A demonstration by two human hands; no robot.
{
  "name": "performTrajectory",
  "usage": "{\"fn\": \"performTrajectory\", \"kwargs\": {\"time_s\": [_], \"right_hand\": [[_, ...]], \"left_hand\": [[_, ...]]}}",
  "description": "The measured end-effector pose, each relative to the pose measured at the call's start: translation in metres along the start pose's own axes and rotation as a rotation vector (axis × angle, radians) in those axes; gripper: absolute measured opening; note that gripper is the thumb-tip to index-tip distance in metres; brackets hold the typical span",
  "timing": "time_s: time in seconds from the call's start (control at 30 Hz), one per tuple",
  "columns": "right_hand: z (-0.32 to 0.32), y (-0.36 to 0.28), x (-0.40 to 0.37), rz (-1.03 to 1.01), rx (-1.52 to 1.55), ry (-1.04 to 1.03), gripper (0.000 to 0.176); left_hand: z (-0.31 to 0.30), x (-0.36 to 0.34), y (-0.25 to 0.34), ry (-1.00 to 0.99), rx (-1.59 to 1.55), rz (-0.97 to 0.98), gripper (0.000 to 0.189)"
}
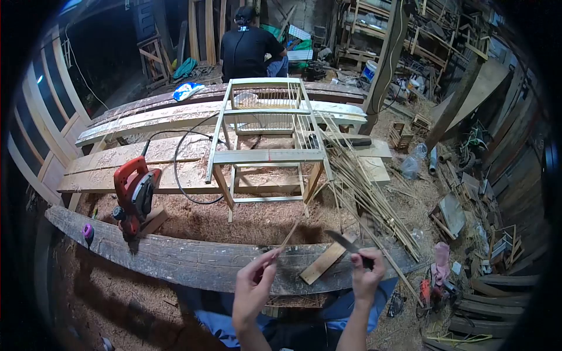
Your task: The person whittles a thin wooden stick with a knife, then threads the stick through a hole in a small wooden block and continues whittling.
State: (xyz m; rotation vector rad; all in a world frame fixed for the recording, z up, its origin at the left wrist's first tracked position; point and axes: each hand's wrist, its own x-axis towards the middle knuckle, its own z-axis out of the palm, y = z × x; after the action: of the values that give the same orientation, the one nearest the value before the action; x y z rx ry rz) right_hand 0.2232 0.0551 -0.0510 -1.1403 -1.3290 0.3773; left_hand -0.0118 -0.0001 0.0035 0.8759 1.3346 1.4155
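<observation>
My left hand (pixel 255 284) pinches a thin wooden stick (pixel 289 235) that points up and away from me. In my right hand (pixel 368 271) is a knife (pixel 342 241), its dark blade angled up to the left toward the stick; the two look apart. Below the blade, a short wooden block (pixel 325 261) lies across the worn plank (pixel 193 263) before me. Beyond my hands stands a wooden frame (pixel 268 157) with legs and a row of thin slats at its far end. A bundle of thin sticks (pixel 366 190) leans along its right side.
A red power planer (pixel 136 196) sits at the plank's left, with a purple-topped item (pixel 88 232) beside it. Its black cable loops over thick boards (pixel 129 161). A person (pixel 249 50) sits with back turned at the far side. Shavings (pixel 252 225) cover the floor.
</observation>
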Motion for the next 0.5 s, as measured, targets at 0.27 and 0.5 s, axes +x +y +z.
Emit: {"fn": "performTrajectory", "kwargs": {"time_s": [0.27, 0.5], "right_hand": [[0.023, -0.010, -0.015, -0.087, 0.072, -0.221, 0.030], [0.005, -0.005, -0.005, -0.026, -0.094, -0.082, 0.029]], "left_hand": [[0.018, 0.006, -0.016, -0.095, -0.085, 0.023, 0.023], [0.027, 0.007, -0.013, 0.031, -0.214, 0.040, 0.016]]}}
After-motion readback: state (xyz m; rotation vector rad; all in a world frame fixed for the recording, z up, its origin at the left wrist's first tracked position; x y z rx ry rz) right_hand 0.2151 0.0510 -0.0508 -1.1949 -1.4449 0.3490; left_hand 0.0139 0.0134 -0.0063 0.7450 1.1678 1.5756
